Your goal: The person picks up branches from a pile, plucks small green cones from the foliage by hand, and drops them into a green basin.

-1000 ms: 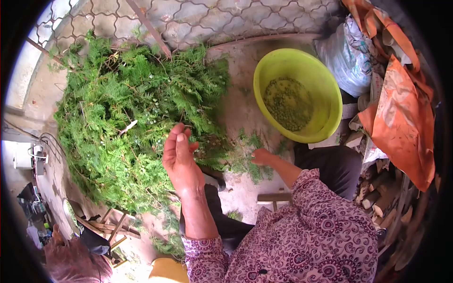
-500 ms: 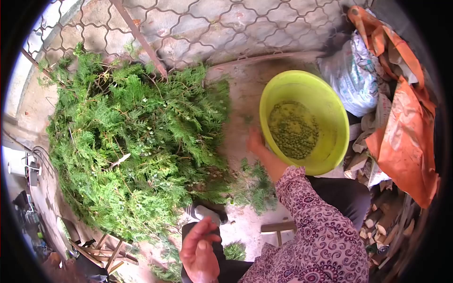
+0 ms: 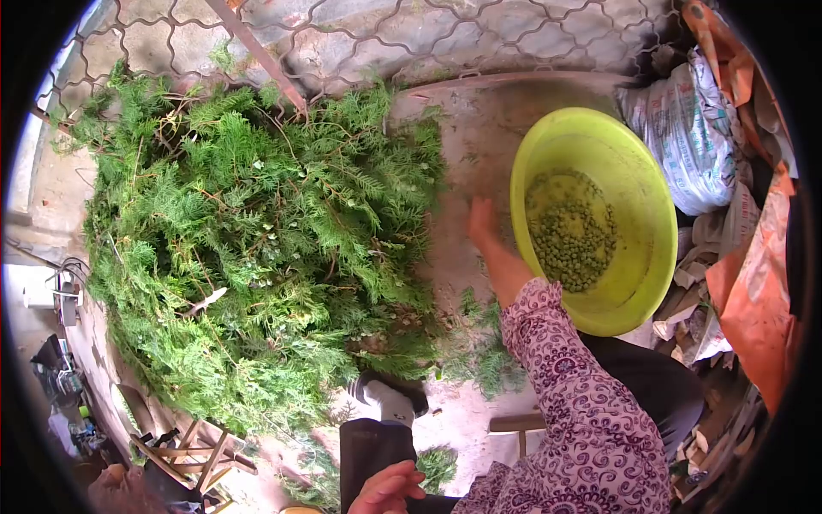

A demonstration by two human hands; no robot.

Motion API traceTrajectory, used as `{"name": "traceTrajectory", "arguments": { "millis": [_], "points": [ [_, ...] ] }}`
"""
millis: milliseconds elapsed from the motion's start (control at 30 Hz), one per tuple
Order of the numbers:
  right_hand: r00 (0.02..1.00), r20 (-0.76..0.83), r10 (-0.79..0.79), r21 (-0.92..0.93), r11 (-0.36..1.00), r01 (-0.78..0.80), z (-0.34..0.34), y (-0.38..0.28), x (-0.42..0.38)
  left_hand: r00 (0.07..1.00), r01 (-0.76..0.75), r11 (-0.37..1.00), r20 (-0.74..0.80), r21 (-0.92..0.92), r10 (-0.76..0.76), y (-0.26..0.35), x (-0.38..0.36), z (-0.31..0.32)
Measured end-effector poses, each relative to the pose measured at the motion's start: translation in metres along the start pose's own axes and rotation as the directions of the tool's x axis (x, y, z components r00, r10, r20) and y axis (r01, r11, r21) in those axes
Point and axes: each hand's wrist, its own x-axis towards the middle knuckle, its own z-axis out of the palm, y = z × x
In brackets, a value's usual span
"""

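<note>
My right hand [image 3: 486,224], smeared by motion, is just left of a yellow-green plastic basin [image 3: 646,283]. Whether its fingers hold anything does not show. Small round green cones [image 3: 575,240] lie in the bottom of the basin, which tilts slightly beside my right knee. Low in the view, my left hand [image 3: 392,488] hovers near my left knee, fingers loosely apart with nothing visible in them; the picture's lower edge cuts it off. A large heap of green conifer branches [image 3: 257,248] spreads to the left of both hands.
Wire mesh [image 3: 368,43] borders the far side. White sacks [image 3: 689,141] and an orange sheet [image 3: 758,300] stand to the right, near wood pieces. Loose sprigs [image 3: 492,364] lie on the floor by my feet. A wooden folding stool [image 3: 193,458] is at the lower left.
My left hand has dropped toward the lower edge of the view. The basin and the right hand now appear farther right, with the whole view shifted; the hand is still left of the basin.
</note>
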Motion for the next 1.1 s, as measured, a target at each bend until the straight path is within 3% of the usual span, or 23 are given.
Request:
{"name": "traceTrajectory", "arguments": {
  "millis": [33,67,133,167,233,267,333,400,500,533,600,667,733,833,900,967,1100],
  "points": [
    [0.992,0.015,0.129,0.184,0.974,-0.129,0.004,0.002,0.002,1.0,0.005,1.0,0.012,-0.011,-0.005,0.001,0.0,0.0],
    [0.992,0.014,0.128,0.184,0.974,-0.129,0.007,0.007,0.001,1.0,0.004,1.0,0.012,-0.012,-0.004,0.0,-0.001,0.0],
    [0.997,0.063,-0.039,0.08,0.996,0.034,-0.028,-0.02,-0.028,0.997,-0.039,0.999,0.07,-0.013,0.04,-0.001,-0.003,-0.001],
    [0.997,0.061,-0.041,0.08,0.996,0.036,-0.029,-0.027,-0.026,0.997,-0.042,0.999,0.069,-0.014,0.043,-0.002,-0.004,-0.002],
    [0.905,0.414,0.1,0.362,0.894,-0.265,-0.028,-0.041,-0.014,0.996,-0.034,0.999,0.086,0.011,0.033,-0.002,-0.008,-0.006],
    [0.906,0.412,0.101,0.361,0.894,-0.264,-0.023,-0.051,-0.009,0.996,-0.034,0.999,0.087,0.009,0.033,-0.003,-0.008,-0.008],
    [0.996,0.079,0.046,0.415,0.907,-0.075,-0.008,-0.071,0.001,0.996,0.022,1.0,0.09,0.0,-0.021,-0.001,-0.008,-0.011],
    [0.985,0.062,-0.164,0.225,0.963,0.146,0.017,-0.087,0.028,0.995,0.018,1.0,0.1,0.015,-0.02,-0.002,-0.006,-0.014],
    [0.97,0.231,-0.08,0.278,0.96,0.013,-0.006,-0.131,0.01,0.994,0.011,0.999,0.104,0.03,-0.014,-0.003,-0.005,-0.015],
    [0.969,0.234,-0.08,0.282,0.959,0.011,0.003,-0.132,0.009,0.995,0.001,1.0,0.1,0.031,-0.004,-0.003,-0.004,-0.014],
    [0.907,0.418,-0.042,0.092,0.996,0.004,0.024,-0.131,-0.001,0.996,0.03,0.999,0.082,0.04,-0.034,0.003,-0.002,-0.012],
    [0.843,0.525,-0.115,0.118,0.991,0.062,0.031,-0.132,-0.02,0.996,0.058,0.998,0.06,0.038,-0.06,0.004,-0.001,-0.01],
    [0.881,0.468,-0.062,0.1,0.995,0.017,0.03,-0.136,-0.046,0.996,0.073,0.997,0.041,0.017,-0.073,0.003,-0.003,-0.009],
    [0.891,0.434,-0.133,0.136,0.987,0.082,0.038,-0.122,-0.064,0.999,0.023,0.999,0.022,0.033,-0.023,0.003,-0.003,-0.006],
    [0.836,0.476,-0.274,0.05,0.957,0.285,0.041,-0.098,-0.078,1.0,0.004,1.0,0.023,0.011,-0.005,0.004,-0.003,-0.005],
    [0.839,0.446,-0.313,0.075,0.947,0.313,0.036,-0.075,-0.108,1.0,0.008,1.0,-0.002,0.003,-0.008,0.01,-0.005,0.001],
    [0.741,0.6,-0.302,0.016,0.93,0.367,0.016,-0.033,-0.187,0.997,0.028,0.999,-0.078,0.042,-0.025,0.011,-0.007,0.008]
  ]
}}
